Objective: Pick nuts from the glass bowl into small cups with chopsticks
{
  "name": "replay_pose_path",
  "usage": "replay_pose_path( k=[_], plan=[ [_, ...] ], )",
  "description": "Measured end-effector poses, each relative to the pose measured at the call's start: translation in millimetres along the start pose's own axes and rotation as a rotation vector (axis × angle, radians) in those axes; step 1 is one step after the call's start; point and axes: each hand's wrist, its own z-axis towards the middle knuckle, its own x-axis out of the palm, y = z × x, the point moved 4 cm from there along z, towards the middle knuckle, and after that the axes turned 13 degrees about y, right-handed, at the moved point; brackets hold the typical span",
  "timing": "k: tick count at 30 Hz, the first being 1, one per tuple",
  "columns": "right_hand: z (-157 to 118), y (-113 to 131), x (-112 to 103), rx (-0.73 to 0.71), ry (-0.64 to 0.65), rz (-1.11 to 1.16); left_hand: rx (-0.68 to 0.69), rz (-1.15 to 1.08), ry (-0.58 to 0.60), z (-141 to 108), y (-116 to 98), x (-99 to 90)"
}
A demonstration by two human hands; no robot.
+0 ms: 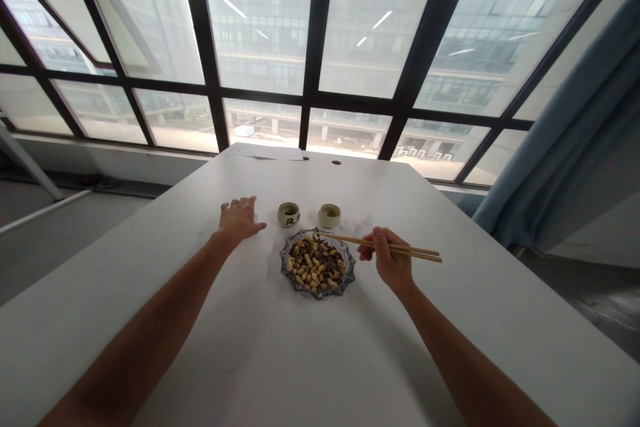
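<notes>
A pair of wooden chopsticks is gripped in my right hand, their tips over the far rim of a scalloped glass bowl. Peanuts in their shells fill the bowl, mixed with dark seeds. Just beyond it stand two small ceramic cups, the left cup bearing a dark character and the right cup showing its inside. My left hand rests with fingers spread on the table, left of the cups; something small and clear lies partly hidden beside it.
The white table runs away to large windows with dark frames. Papers lie at its far edge near a round hole. Clear, crumpled-looking pieces lie right of the cups. A blue curtain hangs at right.
</notes>
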Motion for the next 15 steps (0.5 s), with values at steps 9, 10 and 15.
replay_pose_path(
  k=[9,10,15],
  plan=[
    [-2.9,-5.0,-2.6,-0.037,0.116,-0.132,0.212,-0.198,-0.009,34.0,-73.3,5.7],
    [-3.7,-3.6,-1.8,-0.059,0.153,-0.171,0.208,-0.210,-0.013,36.5,-76.5,8.4],
    [-5.7,0.3,1.1,-0.123,0.235,-0.281,0.265,-0.263,-0.098,40.5,-77.2,14.4]
  ],
)
